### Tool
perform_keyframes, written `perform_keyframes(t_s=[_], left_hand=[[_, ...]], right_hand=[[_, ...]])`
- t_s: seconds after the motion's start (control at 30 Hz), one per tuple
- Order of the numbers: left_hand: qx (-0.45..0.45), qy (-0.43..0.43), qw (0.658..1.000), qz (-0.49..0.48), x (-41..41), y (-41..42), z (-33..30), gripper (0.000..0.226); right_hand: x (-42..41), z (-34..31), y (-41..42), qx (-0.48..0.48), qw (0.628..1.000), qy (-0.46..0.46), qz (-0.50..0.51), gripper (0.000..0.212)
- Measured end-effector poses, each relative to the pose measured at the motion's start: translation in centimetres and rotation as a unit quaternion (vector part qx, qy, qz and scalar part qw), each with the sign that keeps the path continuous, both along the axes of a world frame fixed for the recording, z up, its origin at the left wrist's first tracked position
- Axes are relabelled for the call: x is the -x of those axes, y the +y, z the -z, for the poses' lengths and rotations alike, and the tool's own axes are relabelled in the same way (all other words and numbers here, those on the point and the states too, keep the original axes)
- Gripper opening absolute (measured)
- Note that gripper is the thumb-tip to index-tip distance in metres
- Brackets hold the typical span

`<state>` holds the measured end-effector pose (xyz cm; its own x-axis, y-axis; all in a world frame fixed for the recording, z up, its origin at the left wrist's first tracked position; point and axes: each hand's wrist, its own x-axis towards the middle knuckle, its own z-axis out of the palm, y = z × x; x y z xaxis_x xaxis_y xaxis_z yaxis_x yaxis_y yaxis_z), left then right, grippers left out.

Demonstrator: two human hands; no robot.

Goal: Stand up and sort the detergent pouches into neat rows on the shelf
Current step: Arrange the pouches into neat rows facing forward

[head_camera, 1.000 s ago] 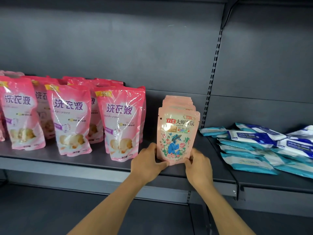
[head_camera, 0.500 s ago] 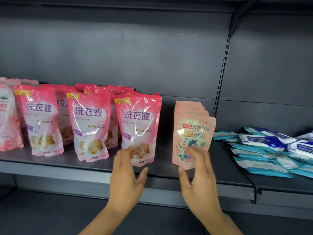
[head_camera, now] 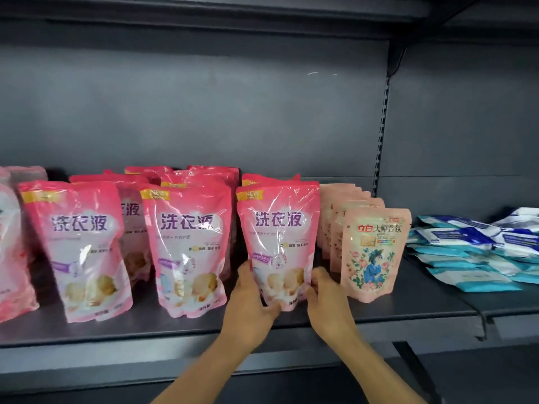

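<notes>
Grey shelf (head_camera: 379, 313): glossy upright pink pouch (head_camera: 278, 228) between both hands.

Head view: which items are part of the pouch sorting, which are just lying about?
In the job:
- pink pouch, held at its base by left hand and right hand
- other pink pouches
- peach pouches
- shelf

Lying about:
- blue packs, flat on the next shelf bay

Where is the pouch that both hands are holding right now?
In the head view, the pink pouch stands centre-right on the shelf, front of its row, just left of the peach pouches.
</notes>
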<state>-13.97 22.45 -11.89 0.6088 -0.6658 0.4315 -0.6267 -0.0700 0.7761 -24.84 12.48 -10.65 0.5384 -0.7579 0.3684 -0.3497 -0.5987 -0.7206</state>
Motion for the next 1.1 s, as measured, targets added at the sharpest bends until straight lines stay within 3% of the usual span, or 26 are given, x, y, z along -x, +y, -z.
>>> perform_keyframes(t_s=[0.17, 0.77, 1.0, 1.1], left_hand=[[0.006, -0.012, 1.0, -0.007, -0.8, -0.6, 0.3, 0.068], [-0.029, -0.043, 0.996, -0.067, 0.9, 0.5, -1.0, 0.075], [-0.091, -0.143, 0.971, -0.17, 2.3, 1.6, 0.3, 0.076], [-0.078, -0.151, 0.973, -0.154, 3.1, 3.1, 1.3, 0.076]], right_hand=[[-0.4, -0.3, -0.4, -0.017, 1.0, -0.023, 0.011, 0.014], [-0.6, 0.4, -0.7, 0.032, 0.999, -0.006, 0.02, 0.01], [0.0, 1.0, -0.5, 0.064, 0.997, -0.053, -0.01, 0.044], [0.5, 1.4, -0.2, 0.109, 0.992, -0.061, -0.02, 0.049]])
